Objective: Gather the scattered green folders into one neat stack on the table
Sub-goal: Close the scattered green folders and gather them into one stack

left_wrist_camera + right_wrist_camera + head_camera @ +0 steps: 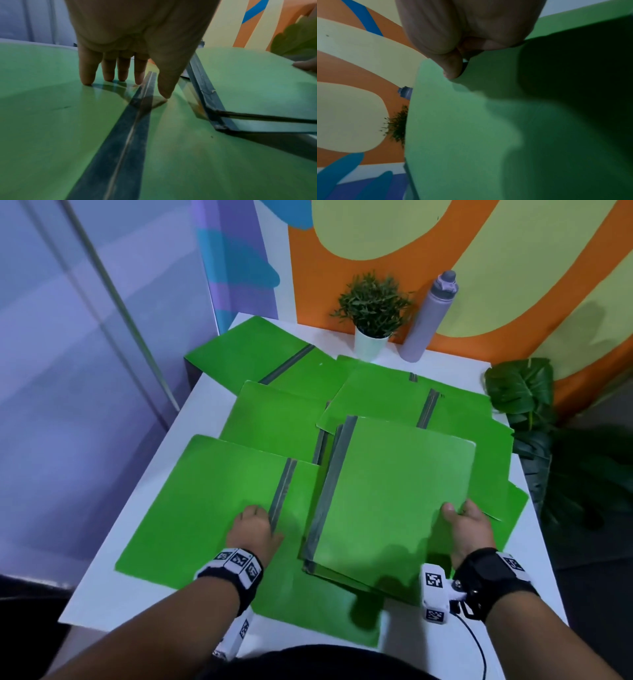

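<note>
Several green folders with grey spines lie spread over the white table. My right hand pinches the right edge of a closed stack of folders, thumb on top, and holds it tilted above the table; the same stack fills the right wrist view. My left hand presses straight fingertips on an opened folder at the front left, beside its grey spine. More opened folders lie behind, one at the back left and one at the back right.
A small potted plant and a grey bottle stand at the table's back edge by the painted wall. A large leafy plant stands off the right side. The table's front and left edges are near my arms.
</note>
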`<state>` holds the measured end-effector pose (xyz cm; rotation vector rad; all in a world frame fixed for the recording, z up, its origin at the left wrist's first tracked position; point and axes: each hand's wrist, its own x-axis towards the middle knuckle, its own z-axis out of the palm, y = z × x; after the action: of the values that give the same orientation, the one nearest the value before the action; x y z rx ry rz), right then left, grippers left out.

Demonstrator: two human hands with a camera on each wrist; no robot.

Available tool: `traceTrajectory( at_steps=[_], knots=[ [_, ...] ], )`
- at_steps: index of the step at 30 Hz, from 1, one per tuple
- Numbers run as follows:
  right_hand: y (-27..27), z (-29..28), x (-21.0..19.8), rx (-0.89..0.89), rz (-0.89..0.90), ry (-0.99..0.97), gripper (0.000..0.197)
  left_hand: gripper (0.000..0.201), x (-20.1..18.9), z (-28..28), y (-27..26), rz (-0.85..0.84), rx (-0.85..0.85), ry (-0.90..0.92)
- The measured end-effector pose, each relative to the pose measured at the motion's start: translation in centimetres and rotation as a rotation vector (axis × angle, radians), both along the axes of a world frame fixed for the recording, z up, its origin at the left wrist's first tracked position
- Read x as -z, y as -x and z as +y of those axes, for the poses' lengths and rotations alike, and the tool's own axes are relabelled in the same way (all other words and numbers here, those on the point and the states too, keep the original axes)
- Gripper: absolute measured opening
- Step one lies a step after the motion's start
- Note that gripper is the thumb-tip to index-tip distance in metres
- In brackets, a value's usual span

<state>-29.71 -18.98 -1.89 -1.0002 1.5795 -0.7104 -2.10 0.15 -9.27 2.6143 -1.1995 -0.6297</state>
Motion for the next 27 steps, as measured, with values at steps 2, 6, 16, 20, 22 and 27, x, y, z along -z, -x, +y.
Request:
traceTrajectory(
  at_steps=[2, 6, 16, 20, 22, 27],
  knots=[
    [0.6, 0.6, 0.6, -0.010, 0.028, -0.014, 0.065, 0.034, 0.6, -0.1, 0.3, -0.044, 0.000, -0.015],
    [1.5, 1.1, 1.5, -0.028, 0.062, -0.040, 0.065, 0.037, 1.5, -0.1, 0.8, -0.063, -0.106, -0.032],
    [2.5, 0.9, 3.8, -0.070, 0.033, -0.215, 0.069, 0.053, 1.4, -0.1, 0.1, -0.026, -0.242, -0.080],
    [0.5, 2.8, 5.0, -0.151, -0.057, -0.341, 0.071, 0.056, 1.6, 0.3, -0.2, 0.032, -0.218, -0.086],
    [-0.8, 3.8, 5.3, -0.176, -0.077, -0.365, 0.071, 0.055, 1.6, 0.5, 0.0, 0.041, -0.184, -0.081],
    [-2.5, 4.1, 4.0, -0.217, -0.037, -0.298, 0.070, 0.056, 0.9, 1.2, -0.4, 0.108, -0.177, -0.007]
  ],
)
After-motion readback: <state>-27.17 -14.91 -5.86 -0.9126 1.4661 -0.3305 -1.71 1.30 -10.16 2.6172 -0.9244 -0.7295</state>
